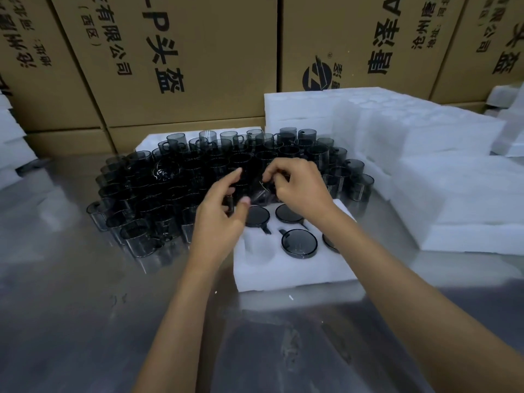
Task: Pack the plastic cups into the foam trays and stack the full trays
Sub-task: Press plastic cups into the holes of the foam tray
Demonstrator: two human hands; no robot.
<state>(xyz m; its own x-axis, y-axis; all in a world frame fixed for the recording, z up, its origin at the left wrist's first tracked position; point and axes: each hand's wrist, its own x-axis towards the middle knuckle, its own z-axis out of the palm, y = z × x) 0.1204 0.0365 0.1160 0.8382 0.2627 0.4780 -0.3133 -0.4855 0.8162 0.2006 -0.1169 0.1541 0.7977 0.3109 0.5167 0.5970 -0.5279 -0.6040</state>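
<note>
A white foam tray (283, 272) lies on the steel table in front of me. Several dark cups sit upside down in its pockets, among them one round base (299, 241); the pocket at the near left (259, 248) holds nothing. My right hand (300, 188) grips a dark smoky cup (262, 191) above the tray's far edge. My left hand (224, 214) hovers just left of that cup with curled fingers; whether it holds a cup too is unclear. Behind the hands stands a crowd of loose dark transparent cups (158, 188).
A tall stack of white foam trays (425, 165) fills the right side. More foam pieces (11, 143) lie at the far left. Large cardboard boxes (170, 66) wall off the back. The steel table top (85, 321) reaches toward me.
</note>
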